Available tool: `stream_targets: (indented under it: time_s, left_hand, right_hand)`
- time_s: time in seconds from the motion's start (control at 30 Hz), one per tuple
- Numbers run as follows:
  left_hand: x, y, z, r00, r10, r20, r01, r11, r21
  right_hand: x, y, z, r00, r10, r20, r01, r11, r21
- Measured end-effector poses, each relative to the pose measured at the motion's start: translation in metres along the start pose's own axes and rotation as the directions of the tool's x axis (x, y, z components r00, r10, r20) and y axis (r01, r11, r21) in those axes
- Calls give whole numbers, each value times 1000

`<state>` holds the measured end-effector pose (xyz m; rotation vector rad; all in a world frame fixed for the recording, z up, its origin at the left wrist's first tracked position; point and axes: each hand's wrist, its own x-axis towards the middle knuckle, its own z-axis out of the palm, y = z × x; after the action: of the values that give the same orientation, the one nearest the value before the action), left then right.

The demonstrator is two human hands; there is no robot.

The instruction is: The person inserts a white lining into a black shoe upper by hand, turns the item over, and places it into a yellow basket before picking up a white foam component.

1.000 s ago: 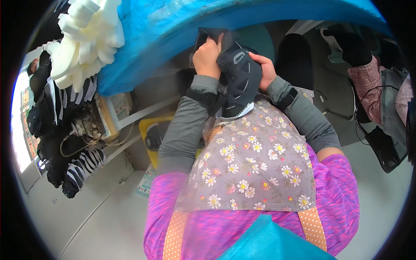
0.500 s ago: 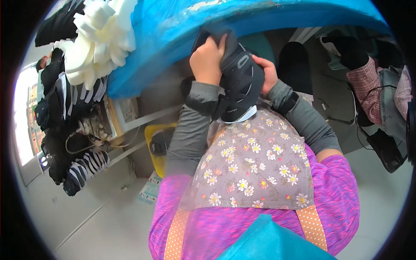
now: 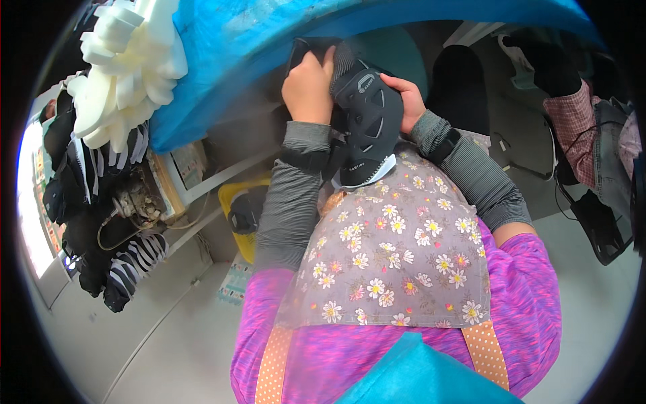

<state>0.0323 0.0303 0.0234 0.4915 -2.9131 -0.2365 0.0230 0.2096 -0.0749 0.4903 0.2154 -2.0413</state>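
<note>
A black moulded guard (image 3: 371, 118), looking like a knee guard, with grey trim, cut-outs and a white lower edge, lies over my lap against the flowered apron (image 3: 397, 262). My left hand (image 3: 307, 91) is closed around a dark strap or flap at its upper left, thumb upward; its other fingers are partly hidden. The right edge of the guard is held by my right hand (image 3: 406, 102), its thumb along the front and the remaining fingers out of sight behind.
Blue sheeting (image 3: 229, 74) covers the surface ahead. At left are white foam pieces (image 3: 128, 74), black pieces with white stripes (image 3: 134, 266), and a yellow basket (image 3: 243, 242) with a dark item in it. Another person's checked sleeve (image 3: 570, 128) shows at right.
The guard has turned so that more of its front faces me. My left hand has shifted slightly left and the right has lowered its grip a little. The surroundings at left slid leftward in view.
</note>
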Motion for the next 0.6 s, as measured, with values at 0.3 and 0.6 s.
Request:
stream_targets:
  time_s: [0.3,0.6]
  left_hand:
    - [-2,-8,28,988,148,54,-146,989,-31]
    - [-4,-15,35,958,287,-31,-284,956,68]
  right_hand:
    - [-13,-21,-18,998,52,-19,-54,984,-167]
    - [-31,-70,-56,861,506,51,-111,285,-952]
